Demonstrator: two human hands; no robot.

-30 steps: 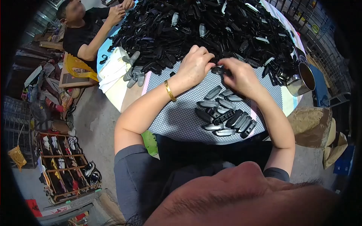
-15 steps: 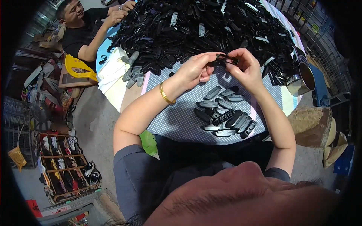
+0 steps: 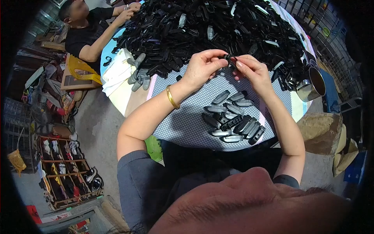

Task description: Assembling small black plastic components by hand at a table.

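Observation:
Between my two hands, just in front of a big heap of black plastic parts (image 3: 171, 43), is a small black plastic part (image 3: 230, 61). My left hand (image 3: 205, 69), with a gold bangle at the wrist, pinches its left end between thumb and fingers. Thumb and fingertips of my right hand (image 3: 253, 73) grip the other end. My fingers partly cover the part, so its full shape is hidden. Nearer to me, on the dotted cloth (image 3: 179, 121), lies a loose cluster of oblong black-and-grey plastic pieces (image 3: 233, 104), several of them side by side.
Grey gloves (image 3: 139, 76) and a white cloth (image 3: 117, 74) lie at the table's left. At the far left a co-worker's hand (image 3: 126, 15) reaches to the heap. A metal pot (image 3: 309, 85) stands by the right edge; beyond it sits a cardboard box (image 3: 321, 130).
My fingers have shifted around the black part, and it has turned in them. My left hand's fingers sit closer to it. The cluster on the cloth looks the same.

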